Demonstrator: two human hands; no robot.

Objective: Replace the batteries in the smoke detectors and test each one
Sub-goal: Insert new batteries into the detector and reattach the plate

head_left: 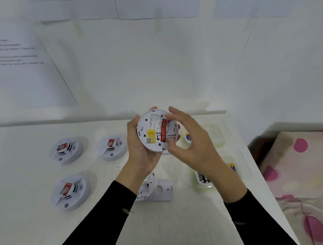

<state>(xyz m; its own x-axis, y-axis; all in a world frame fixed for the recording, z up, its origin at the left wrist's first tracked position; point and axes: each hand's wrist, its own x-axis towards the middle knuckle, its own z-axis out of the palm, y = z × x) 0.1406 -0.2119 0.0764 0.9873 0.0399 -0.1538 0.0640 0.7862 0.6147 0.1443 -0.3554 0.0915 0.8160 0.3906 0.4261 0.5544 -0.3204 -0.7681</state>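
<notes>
Your left hand (140, 151) has its grip clamped round the smoke detector (153, 125), held above the surface (170, 226), back up, red battery (163, 130) seated. Right hand (191, 142) at its 3 o'clock, fingers loose, holding nothing. The slot beside looks empty, and a reversed cell there would kill the test

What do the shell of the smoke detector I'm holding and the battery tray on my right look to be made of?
Smoke detector in the left hand: white moulded plastic with a matt finish, going by its moulded slots and clips. Battery tray: probably thin clear plastic, slightly glossy. Its rim looks translucent around the batteries.
</notes>
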